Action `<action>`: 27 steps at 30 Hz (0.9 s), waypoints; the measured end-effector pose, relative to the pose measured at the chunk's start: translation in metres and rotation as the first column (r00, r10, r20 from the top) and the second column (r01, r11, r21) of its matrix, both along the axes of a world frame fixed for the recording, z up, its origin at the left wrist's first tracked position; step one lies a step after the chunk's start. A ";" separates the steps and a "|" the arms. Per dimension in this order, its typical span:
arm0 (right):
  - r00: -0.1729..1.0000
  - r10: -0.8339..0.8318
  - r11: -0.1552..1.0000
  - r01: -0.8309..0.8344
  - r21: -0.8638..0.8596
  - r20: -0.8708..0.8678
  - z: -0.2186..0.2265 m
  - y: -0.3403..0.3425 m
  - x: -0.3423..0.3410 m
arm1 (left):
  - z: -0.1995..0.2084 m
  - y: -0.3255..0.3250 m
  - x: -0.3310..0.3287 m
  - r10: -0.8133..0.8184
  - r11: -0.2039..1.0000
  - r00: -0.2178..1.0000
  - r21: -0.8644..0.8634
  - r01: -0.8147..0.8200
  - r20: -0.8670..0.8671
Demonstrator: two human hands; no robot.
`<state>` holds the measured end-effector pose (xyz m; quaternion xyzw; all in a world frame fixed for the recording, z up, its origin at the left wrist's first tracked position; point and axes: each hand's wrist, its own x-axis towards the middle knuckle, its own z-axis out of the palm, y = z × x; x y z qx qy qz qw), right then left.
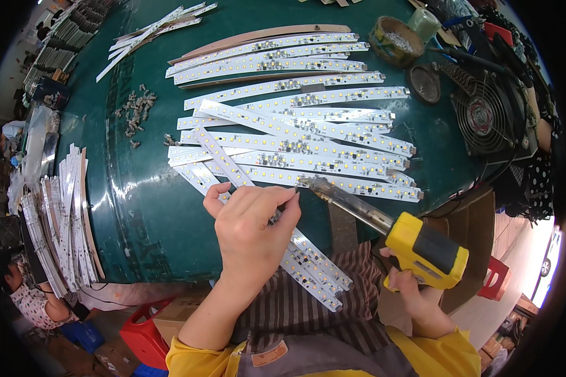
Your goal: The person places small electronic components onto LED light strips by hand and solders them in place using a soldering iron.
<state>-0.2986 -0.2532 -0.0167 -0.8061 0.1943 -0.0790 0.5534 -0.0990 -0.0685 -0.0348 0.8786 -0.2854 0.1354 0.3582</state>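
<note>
LED strips [295, 146] lie on a green tabletop [138, 213] (faintly lettered).

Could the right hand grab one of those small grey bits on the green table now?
Probably not as things stand: the right hand is wrapped around the yellow and black tool, and the left hand and several light strips lie between it and the small grey bits.
</note>
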 end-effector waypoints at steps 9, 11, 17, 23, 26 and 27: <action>0.984 -0.058 0.979 0.089 -0.182 0.168 -0.006 -0.011 0.003 | 0.006 0.004 -0.001 0.027 0.999 1.000 0.023 -0.027 -0.007; 0.985 -0.080 0.808 0.153 -0.569 0.151 0.000 -0.018 0.024 | 0.009 0.002 -0.001 0.032 0.999 0.999 0.033 -0.033 0.010; 0.944 0.004 0.776 0.205 -0.597 0.330 -0.019 -0.035 0.066 | 0.017 0.021 0.010 0.072 0.997 0.997 -0.017 -0.072 -0.021; 0.955 -0.068 0.838 0.211 -0.503 0.287 -0.007 -0.021 0.071 | 0.013 0.090 0.073 0.331 0.942 0.940 -0.037 -0.335 -0.079; 0.959 -0.072 0.822 0.212 -0.528 0.273 -0.009 -0.028 0.067 | 0.016 0.097 0.102 0.392 0.918 0.905 0.006 -0.397 -0.167; 0.959 -0.074 0.821 0.214 -0.530 0.272 -0.007 -0.026 0.069 | 0.017 0.097 0.108 0.389 0.919 0.906 0.004 -0.394 -0.168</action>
